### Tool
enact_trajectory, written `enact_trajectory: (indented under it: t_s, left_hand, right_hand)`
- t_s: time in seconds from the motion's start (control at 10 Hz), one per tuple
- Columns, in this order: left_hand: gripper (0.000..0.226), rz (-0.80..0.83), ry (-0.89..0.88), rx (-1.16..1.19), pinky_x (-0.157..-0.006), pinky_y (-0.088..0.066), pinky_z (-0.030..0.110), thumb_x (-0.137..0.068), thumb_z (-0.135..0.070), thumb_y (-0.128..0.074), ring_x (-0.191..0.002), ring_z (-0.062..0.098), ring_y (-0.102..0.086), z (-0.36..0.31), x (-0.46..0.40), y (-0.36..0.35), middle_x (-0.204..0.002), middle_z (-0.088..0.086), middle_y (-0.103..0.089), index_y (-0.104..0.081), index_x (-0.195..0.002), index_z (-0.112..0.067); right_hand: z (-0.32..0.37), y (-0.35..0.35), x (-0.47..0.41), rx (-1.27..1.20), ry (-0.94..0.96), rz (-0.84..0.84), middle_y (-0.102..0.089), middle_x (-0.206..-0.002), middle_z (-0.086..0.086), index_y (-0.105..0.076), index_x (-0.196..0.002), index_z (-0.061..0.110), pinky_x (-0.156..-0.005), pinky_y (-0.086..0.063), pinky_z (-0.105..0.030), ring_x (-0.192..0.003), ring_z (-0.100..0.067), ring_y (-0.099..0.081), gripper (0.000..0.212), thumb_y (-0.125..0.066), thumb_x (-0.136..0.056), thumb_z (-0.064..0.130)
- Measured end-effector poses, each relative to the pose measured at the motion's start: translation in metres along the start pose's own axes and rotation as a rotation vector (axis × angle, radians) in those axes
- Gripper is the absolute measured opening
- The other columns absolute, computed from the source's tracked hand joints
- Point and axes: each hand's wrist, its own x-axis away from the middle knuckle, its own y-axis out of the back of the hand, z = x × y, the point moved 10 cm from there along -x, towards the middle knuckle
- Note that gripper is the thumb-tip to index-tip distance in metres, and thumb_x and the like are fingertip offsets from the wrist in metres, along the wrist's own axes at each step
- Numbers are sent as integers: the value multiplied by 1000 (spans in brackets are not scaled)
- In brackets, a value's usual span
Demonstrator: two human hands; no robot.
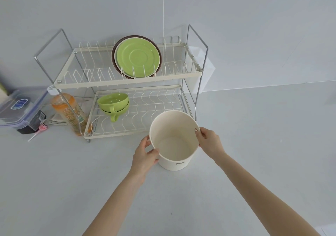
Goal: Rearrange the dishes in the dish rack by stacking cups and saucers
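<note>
- Cups [113, 104] — two green ones, nested with handles toward the camera — sit at the left of the dish rack's [127, 83] lower tier; the saucers [138, 57] stand on edge together in the upper tier's slots, a green one in front of a brown-rimmed one.
- Judging by how things lie, the stacking looks done, and the step in hand concerns the cream bucket [174, 144] on the tabletop [254, 144] just in front of the rack's right corner.
- The left hand [145, 155] grips the bucket's near-left rim, its fingers [153, 152] curled over the edge; the right hand [209, 143] holds the right rim by the handle hole, thumb inside.
- The cups lie well apart from both hands, up and to the left; the saucers lie farther back still.
- The next move probably calls for lifting or sliding the bucket with both hands level, keeping it off the rack's wire frame — where it is meant to go I cannot tell.
</note>
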Motion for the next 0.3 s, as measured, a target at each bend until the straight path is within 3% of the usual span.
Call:
enact_trajectory:
  t_s: [0.1,0.2,0.3]
  left_hand:
    - [51,22,0,-78,-94,-49,38,-85,-7,-56,-100,14,-55,-2,0,2,-136,-2,-49,-43,-132,-24]
    - [51,59,-15,-264,-97,-41,32,-87,-14,-55,-110,16,-54,-11,-5,5,-140,0,-47,-41,-135,-22]
    - [54,37,-55,-421,-103,-36,32,-89,-18,-52,-127,23,-47,-26,-5,11,-146,5,-41,-34,-140,-18]
  right_hand:
    - [1,-1,-1,52,7,45,-50,-70,-8,-56,-93,-7,-55,-31,-27,-74,-26,-44,36,-36,-95,23]
    - [16,1,-3,175,71,76,-67,-104,-16,-57,-112,2,-76,-45,-34,-103,-34,-58,32,-38,-92,19]
    - [32,5,1,258,97,64,-61,-123,-16,-48,-128,7,-92,-44,-37,-117,-33,-53,38,-40,-93,19]
